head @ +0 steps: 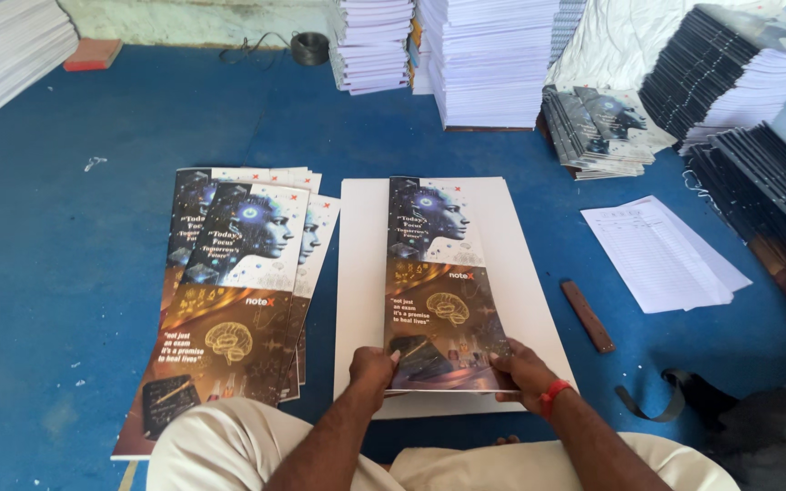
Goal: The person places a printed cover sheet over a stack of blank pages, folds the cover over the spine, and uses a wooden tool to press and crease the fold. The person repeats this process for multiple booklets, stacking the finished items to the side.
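Two bare hands grip the near edge of a printed cover sheet [436, 282] lying lengthwise on a white board [363, 273] on the blue floor [65, 273]. Left hand [370, 366] pinches the sheet's near left corner with fingers curled closed over it; right hand [525, 366], with a red wristband [553, 394], clamps the near right corner, thumb on top. Just left of the board lies a fanned pile of like cover sheets [229, 291]. Right of it rests a brown wooden stick [588, 315], then loose white papers [661, 255]. Farther off stand white paper stacks [488, 59] and dark-edged booklets [730, 73].
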